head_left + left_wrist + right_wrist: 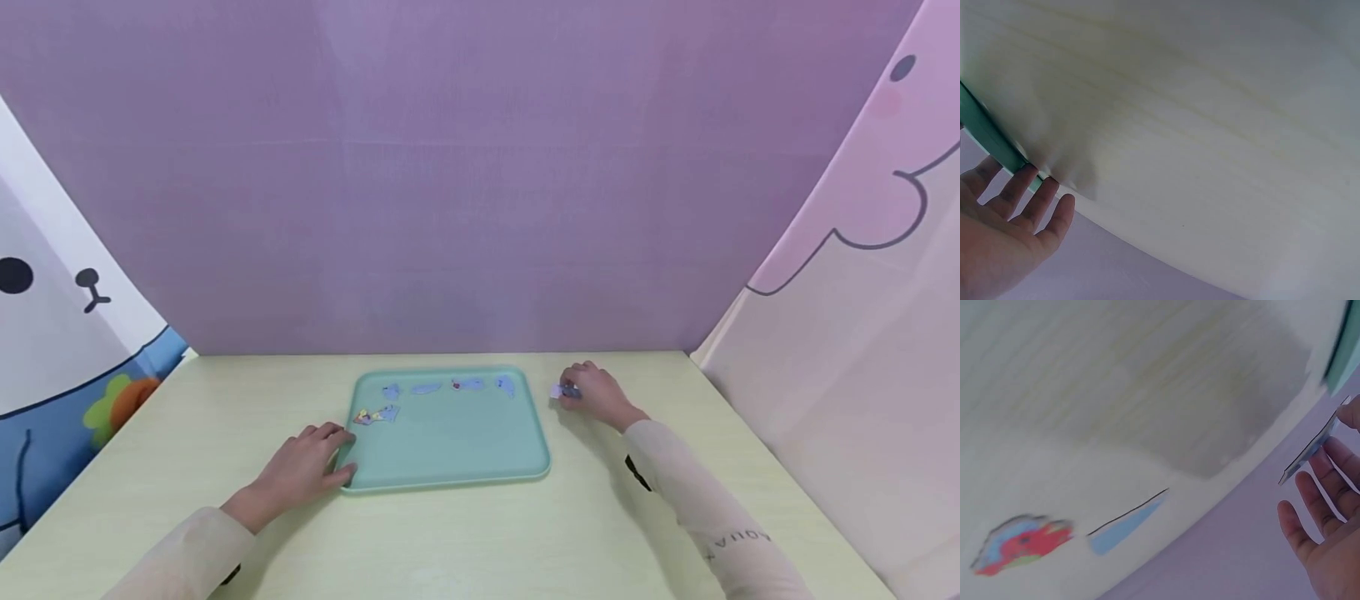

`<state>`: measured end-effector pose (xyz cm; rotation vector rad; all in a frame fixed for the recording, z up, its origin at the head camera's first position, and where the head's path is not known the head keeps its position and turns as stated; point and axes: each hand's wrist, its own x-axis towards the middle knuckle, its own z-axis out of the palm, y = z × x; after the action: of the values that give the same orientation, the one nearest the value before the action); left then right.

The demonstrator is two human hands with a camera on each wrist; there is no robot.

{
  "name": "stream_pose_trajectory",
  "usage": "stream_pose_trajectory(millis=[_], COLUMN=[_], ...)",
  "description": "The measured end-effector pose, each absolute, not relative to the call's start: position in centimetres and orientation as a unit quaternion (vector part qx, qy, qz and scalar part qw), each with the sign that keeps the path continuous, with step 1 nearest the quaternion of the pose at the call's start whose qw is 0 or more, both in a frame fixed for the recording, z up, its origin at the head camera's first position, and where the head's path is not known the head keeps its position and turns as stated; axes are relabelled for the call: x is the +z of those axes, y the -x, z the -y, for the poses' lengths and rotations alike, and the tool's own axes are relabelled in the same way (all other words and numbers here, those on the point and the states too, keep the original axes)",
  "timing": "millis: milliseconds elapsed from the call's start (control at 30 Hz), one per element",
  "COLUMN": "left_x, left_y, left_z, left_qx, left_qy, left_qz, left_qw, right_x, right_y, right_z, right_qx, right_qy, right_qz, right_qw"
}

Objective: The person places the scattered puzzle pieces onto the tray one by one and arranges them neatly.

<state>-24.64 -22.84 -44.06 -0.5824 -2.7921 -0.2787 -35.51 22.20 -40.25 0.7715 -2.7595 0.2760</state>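
A shallow mint-green tray (450, 450) lies on the table. My left hand (303, 467) rests at its left edge, fingers loosely spread; in the left wrist view, the fingertips (1050, 181) touch the tray's rim. To the right of the tray, above the table, my right hand (596, 393) pinches a flat puzzle piece (1310, 450) between thumb and fingers, partly covering it. Several blue-grey puzzle pieces (426, 388) are spaced in a row along the tray's far side. At the left, below that row, lies a larger yellow, red and blue-grey piece (377, 415).
In the right wrist view, a red and blue piece (1025, 545) and a light blue piece (1125, 528) lie on the pale wooden table (480, 542). A purple backdrop (480, 183) stands behind the table, with cartoon-printed cloths (67, 333) at the sides.
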Motion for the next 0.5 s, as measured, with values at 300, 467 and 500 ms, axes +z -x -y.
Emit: stream_pose_trajectory(millis=[300, 467, 500], left_x=[-44.1, -44.2, -44.2], left_y=[24.7, 24.8, 24.8], left_z=[22.9, 22.9, 22.9], left_qx=[-0.097, -0.098, -0.099], left_qy=[0.200, 0.197, 0.195], left_qz=[0.966, 0.967, 0.967], left_qw=[0.133, 0.130, 0.130], right_x=[-39.9, -39.7, -39.6], right_y=[35.0, 34.7, 34.6], right_z=[-18.8, -16.9, -16.5], right_qx=[0.078, 0.051, 0.047], right_qy=[-0.293, -0.301, -0.307], right_qz=[0.944, 0.946, 0.944], right_qw=[0.130, 0.114, 0.115])
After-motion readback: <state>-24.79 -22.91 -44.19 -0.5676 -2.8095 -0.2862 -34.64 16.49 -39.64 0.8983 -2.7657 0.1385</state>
